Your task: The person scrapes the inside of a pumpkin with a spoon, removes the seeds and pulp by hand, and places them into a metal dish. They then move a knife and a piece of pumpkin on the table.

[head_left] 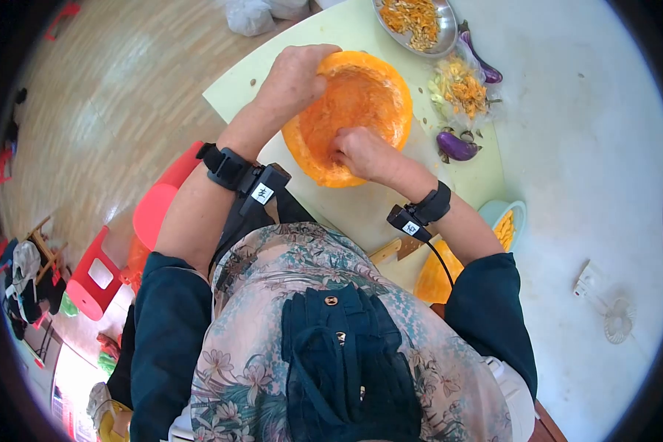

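Note:
A large hollowed pumpkin half (399, 99) faces up with its orange inside showing, on the pale green table. My left hand (296, 77) is closed over its upper left rim, with the fingertips curled out of sight. Inside the hollow, low and near the front wall, my right hand (362, 152) is closed with the fingers bent down. Whatever those fingers hold, if anything, is hidden. Beneath my right forearm, a knife (409, 246) lies near the table's front edge, partly covered.
A metal bowl (445, 29) of seeds and pulp stands at the back. Beside it lie scraps (460, 90) on plastic and two purple eggplants (458, 146). At the right are a light green bowl (520, 218) with yellow pieces and another pumpkin piece (436, 272). Red stools (96, 283) stand left.

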A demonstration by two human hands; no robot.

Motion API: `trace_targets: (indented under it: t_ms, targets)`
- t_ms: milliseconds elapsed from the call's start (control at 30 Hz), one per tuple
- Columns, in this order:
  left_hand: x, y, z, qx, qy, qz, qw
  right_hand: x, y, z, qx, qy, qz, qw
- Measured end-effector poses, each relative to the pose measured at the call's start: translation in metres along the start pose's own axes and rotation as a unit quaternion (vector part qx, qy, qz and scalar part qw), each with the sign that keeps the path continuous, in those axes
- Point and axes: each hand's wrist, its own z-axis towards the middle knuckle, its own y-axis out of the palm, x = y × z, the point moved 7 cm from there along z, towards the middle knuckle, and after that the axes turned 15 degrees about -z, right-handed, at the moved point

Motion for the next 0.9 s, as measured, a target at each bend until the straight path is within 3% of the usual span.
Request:
trace_targets:
  t_ms: [167, 400, 567, 700, 767, 900]
  targets:
    - [0.002, -0.001, 0.0, -0.001, 0.002, 0.0, 1.0, 0.019, 0.012, 0.006, -0.008, 0.068, -0.001, 0.998]
    - [0.005, -0.001, -0.001, -0.006, -0.004, 0.015, 1.0, 0.015, 0.005, 0.008, -0.02, 0.067, -0.075, 0.995]
    - [0.006, -0.001, -0.001, -0.009, -0.003, 0.021, 1.0, 0.044, -0.012, 0.009, 0.025, 0.133, -0.112, 0.984]
    - [0.007, -0.002, 0.0, -0.009, -0.013, 0.028, 0.999, 0.039, -0.022, 0.006, -0.024, 0.113, -0.014, 0.993]
    - [0.006, -0.001, 0.001, -0.012, -0.018, 0.029, 0.999, 0.02, -0.014, 0.007, -0.072, 0.038, 0.02, 0.996]
    - [0.005, 0.0, 0.002, -0.016, -0.018, 0.026, 0.999, 0.012, 0.002, 0.009, -0.05, 0.002, 0.053, 0.997]
